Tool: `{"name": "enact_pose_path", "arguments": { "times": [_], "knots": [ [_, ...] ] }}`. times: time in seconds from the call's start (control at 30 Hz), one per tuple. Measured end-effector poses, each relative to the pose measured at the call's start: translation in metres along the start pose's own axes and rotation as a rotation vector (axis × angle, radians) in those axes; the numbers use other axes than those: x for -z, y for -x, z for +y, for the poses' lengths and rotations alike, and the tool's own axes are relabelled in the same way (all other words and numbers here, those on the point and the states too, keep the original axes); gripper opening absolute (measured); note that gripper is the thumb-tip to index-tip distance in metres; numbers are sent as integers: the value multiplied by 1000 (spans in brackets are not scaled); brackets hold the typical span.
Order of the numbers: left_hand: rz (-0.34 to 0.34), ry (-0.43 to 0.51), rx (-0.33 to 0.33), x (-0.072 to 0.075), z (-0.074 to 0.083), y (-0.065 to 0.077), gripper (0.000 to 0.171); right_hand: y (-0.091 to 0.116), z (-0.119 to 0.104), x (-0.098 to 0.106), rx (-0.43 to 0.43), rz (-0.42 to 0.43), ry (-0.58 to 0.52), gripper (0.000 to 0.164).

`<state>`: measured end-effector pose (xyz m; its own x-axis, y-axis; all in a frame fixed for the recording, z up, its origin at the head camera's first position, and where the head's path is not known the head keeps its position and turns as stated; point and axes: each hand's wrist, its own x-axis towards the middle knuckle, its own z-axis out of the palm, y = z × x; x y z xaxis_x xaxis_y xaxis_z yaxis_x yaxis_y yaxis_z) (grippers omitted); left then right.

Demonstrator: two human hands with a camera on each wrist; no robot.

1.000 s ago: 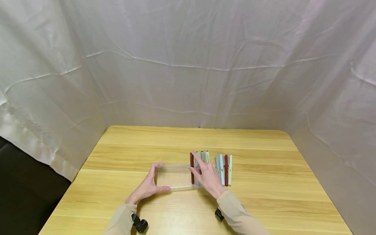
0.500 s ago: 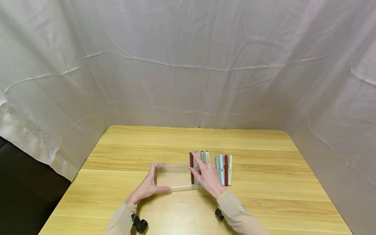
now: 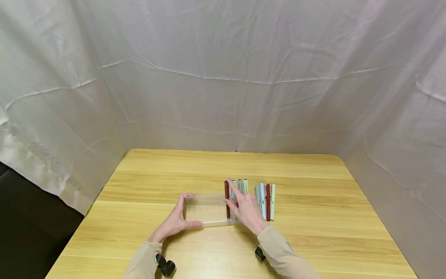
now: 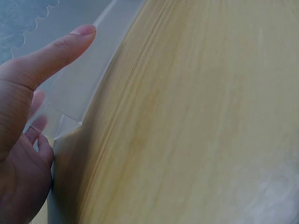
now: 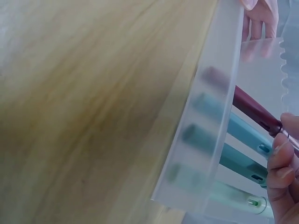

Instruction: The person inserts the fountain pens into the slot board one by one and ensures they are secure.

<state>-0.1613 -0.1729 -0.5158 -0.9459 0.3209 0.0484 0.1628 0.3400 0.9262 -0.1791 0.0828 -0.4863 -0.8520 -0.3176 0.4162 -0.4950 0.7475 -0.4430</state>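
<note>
A clear plastic pen tray (image 3: 209, 211) with a notched far edge lies on the table. My left hand (image 3: 177, 219) grips its left end, the thumb (image 4: 70, 44) lying along the near wall. Over the tray's right part is my right hand (image 3: 248, 211), its thumb and fingers (image 5: 280, 161) pinching a dark red pen (image 5: 254, 108) near the middle. The pen's near end rests inside the tray. Beside it lie a light blue pen (image 5: 245, 130), a teal pen (image 5: 240, 161) and a pale green pen (image 5: 236, 196), partly covered by the right hand in the head view.
Right of the tray several more pens lie side by side on the wooden table (image 3: 313, 209): grey-green (image 3: 258, 193), light blue (image 3: 263, 201), dark red (image 3: 268, 203) and pale green (image 3: 273, 201). Pale curtains (image 3: 223, 97) surround the table's back and sides.
The far end of the dark red pen has shifted slightly left. Both hands and the tray stay nearly where they were.
</note>
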Motion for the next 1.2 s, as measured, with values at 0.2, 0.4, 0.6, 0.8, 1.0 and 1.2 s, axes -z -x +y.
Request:
{"name": "enact_pose_path", "arguments": {
  "times": [0.2,0.4,0.6,0.8,1.0,1.2],
  "knots": [
    [0,-4,-6,0,0,0,91,3,2,1,4,15,-60,73],
    [-2,-9,-16,0,4,1,91,8,8,5,25,60,-121,71],
    [1,-13,-27,0,6,2,91,13,20,11,-8,100,-239,65],
    [2,-11,-30,1,5,2,91,15,34,16,-58,169,-361,57],
    [1,-9,-36,1,5,2,90,17,28,39,-163,197,-474,55],
    [4,-6,-34,0,6,2,90,20,48,43,-267,202,-558,55]
  ]
}}
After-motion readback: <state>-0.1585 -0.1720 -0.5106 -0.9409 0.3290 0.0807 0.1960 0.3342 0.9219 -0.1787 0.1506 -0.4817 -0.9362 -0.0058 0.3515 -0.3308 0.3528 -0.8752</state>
